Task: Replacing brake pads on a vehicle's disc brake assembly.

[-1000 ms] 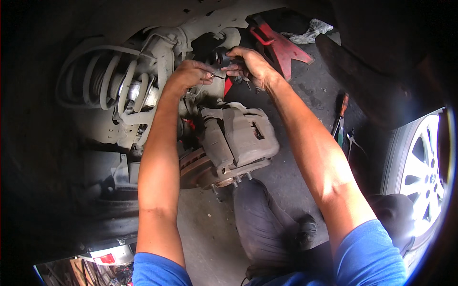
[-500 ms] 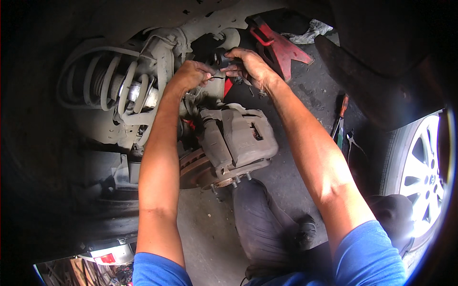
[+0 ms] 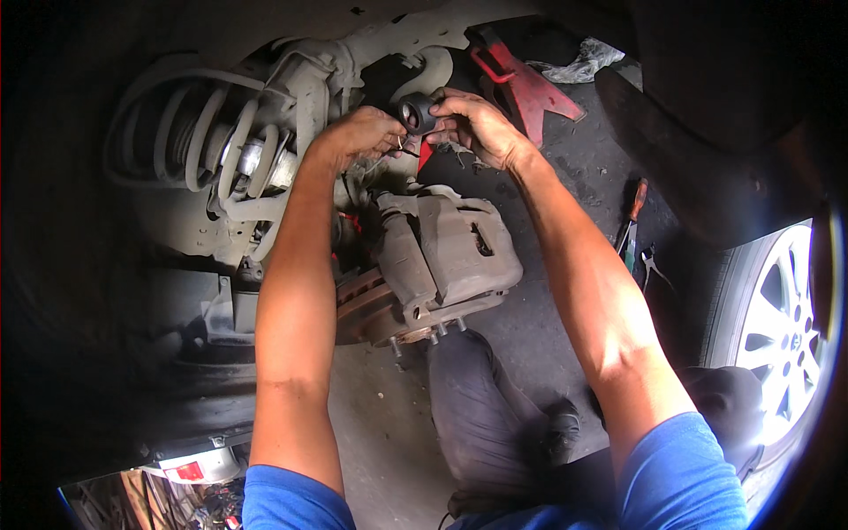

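Note:
My right hand point(image 3: 468, 124) grips a black ring-shaped roll point(image 3: 415, 115), tilted so that its hole shows. Just left of it, my left hand point(image 3: 371, 132) has its fingers pinched on a thin dark strip point(image 3: 408, 151); whether this joins the roll I cannot tell. Both hands are raised above a dusty brake caliper point(image 3: 446, 247), which sits over a rusty disc point(image 3: 362, 305) and hub with protruding studs. A coil spring point(image 3: 203, 141) around a strut is to the left of my left hand.
A red jack stand point(image 3: 539, 106) lies behind my right hand, near crumpled silvery material point(image 3: 583, 62). Right of my right arm are a screwdriver point(image 3: 638, 199), pliers point(image 3: 650, 261) and an alloy wheel point(image 3: 777, 336). Dark wheel-arch lining point(image 3: 106, 336) curves along the left; my leg point(image 3: 468, 415) extends below the caliper.
The roll has turned and now shows more of its ring and hole between my hands. My right hand has shifted slightly rightward. The whole view has moved a little.

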`<move>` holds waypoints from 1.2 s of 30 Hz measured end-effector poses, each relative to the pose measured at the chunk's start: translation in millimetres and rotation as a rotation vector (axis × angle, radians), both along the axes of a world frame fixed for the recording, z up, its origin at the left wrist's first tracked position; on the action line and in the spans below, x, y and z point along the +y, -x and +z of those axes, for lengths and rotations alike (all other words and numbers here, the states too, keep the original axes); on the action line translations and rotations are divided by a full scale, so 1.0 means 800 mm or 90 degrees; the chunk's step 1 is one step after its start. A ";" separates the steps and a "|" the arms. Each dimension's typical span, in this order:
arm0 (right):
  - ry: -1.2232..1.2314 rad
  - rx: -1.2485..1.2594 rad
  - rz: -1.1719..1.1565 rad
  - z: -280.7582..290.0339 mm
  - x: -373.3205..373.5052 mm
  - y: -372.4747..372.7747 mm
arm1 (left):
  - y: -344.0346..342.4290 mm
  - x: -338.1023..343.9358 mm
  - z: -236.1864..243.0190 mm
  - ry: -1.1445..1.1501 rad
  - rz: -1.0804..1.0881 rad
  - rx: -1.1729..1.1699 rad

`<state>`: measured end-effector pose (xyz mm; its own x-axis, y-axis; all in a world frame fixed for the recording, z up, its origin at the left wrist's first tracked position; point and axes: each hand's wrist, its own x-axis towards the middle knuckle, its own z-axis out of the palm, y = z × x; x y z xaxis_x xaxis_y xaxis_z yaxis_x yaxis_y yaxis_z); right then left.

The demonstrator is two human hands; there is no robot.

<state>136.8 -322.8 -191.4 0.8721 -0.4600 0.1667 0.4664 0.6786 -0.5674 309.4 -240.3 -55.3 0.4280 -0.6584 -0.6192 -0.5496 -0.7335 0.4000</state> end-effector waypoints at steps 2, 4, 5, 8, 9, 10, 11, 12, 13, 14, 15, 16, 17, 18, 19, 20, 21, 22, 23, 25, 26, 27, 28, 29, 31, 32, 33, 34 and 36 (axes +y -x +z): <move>0.004 -0.024 0.026 -0.005 -0.001 -0.002 | 0.002 0.001 0.000 0.004 0.024 0.014; 0.022 -0.007 0.014 -0.006 -0.001 -0.003 | 0.005 0.002 0.000 0.030 0.071 0.032; 0.040 -0.053 0.016 -0.005 0.000 -0.002 | 0.007 0.004 0.000 0.038 0.058 0.047; 0.012 -0.027 0.009 0.003 0.004 0.006 | 0.013 0.009 0.004 0.075 0.074 0.001; 0.050 0.043 -0.016 0.006 0.006 0.010 | 0.014 0.009 0.006 0.081 0.061 0.007; 0.097 0.091 -0.036 0.010 0.008 0.013 | 0.015 0.009 0.008 0.081 0.058 0.006; 0.088 0.114 -0.041 0.014 0.010 0.014 | 0.017 0.008 0.009 0.087 0.048 0.014; 0.113 0.120 -0.071 0.017 0.012 0.015 | 0.018 0.007 0.010 0.079 0.051 0.021; 0.141 0.115 -0.093 0.019 0.013 0.014 | 0.019 0.005 0.011 0.065 0.063 0.024; 0.137 0.125 -0.101 0.020 0.013 0.013 | 0.019 0.004 0.012 0.070 0.054 0.028; 0.136 0.151 -0.110 0.020 0.013 0.010 | 0.019 0.002 0.013 0.059 0.048 0.016; 0.129 0.197 -0.112 0.019 0.014 0.007 | 0.019 0.001 0.013 0.039 0.053 -0.015; 0.134 0.178 -0.119 0.017 0.015 0.003 | 0.018 0.001 0.013 0.048 0.041 0.004; 0.148 0.189 -0.132 0.015 0.017 -0.001 | 0.018 0.001 0.014 0.053 0.040 0.014; 0.156 0.222 -0.136 0.012 0.018 -0.005 | 0.017 0.001 0.013 0.051 0.048 0.014; 0.161 0.202 -0.146 0.010 0.019 -0.008 | 0.017 0.001 0.013 0.058 0.037 0.024; 0.188 0.187 -0.161 0.008 0.020 -0.011 | 0.016 0.002 0.014 0.057 0.030 0.033; 0.211 0.194 -0.168 0.006 0.020 -0.013 | 0.015 0.002 0.014 0.051 0.034 0.029; 0.216 0.172 -0.177 0.006 0.021 -0.016 | 0.015 0.002 0.013 0.057 0.022 0.042; 0.253 0.235 -0.181 0.007 0.022 -0.019 | 0.015 0.002 0.013 0.059 0.028 0.016; 0.256 0.212 -0.191 0.008 0.022 -0.021 | 0.014 0.002 0.014 0.066 0.019 0.024; 0.287 0.244 -0.205 0.010 0.022 -0.021 | 0.013 0.001 0.015 0.062 0.017 0.022; 0.314 0.300 -0.207 0.011 0.023 -0.022 | 0.013 0.001 0.015 0.050 0.029 0.006; 0.318 0.276 -0.219 0.013 0.024 -0.022 | 0.013 0.001 0.016 0.057 0.016 0.020; 0.296 0.345 -0.195 0.015 0.027 -0.021 | 0.013 0.000 0.016 0.044 0.029 -0.004; 0.297 0.336 -0.205 0.015 0.028 -0.020 | 0.013 0.000 0.016 0.052 0.015 0.011; 0.285 0.333 -0.206 0.015 0.029 -0.020 | 0.014 0.001 0.016 0.054 0.013 -0.003; 0.270 0.342 -0.197 0.015 0.031 -0.020 | 0.014 0.001 0.015 0.049 0.021 -0.026; 0.262 0.345 -0.216 0.014 0.034 -0.025 | 0.015 0.001 0.016 0.054 0.013 -0.016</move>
